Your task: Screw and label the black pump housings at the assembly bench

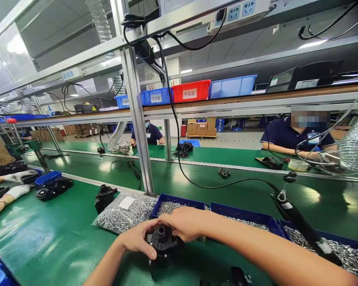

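Note:
A black pump-like housing [162, 240] with a round spout on top stands on the green bench in front of me. Wrapped around its left side is my left hand [140, 240], thumb at the front and fingers behind. My right hand [181, 224] is closed against the housing's upper right side, its fingertips partly hidden, so what they pinch cannot be made out. Just behind are a blue bin of screws [200, 203] and a clear bag of screws [127, 214]. A second black housing [104, 197] stands behind the bag.
A black electric screwdriver [301, 224] hangs at the right over more blue screw bins [247, 212]. Black parts [238, 276] lie at the front edge. A metal post [137, 119] rises behind the bag. A co-worker's gloved hands [19, 191] are at left; another person [298, 133] sits opposite.

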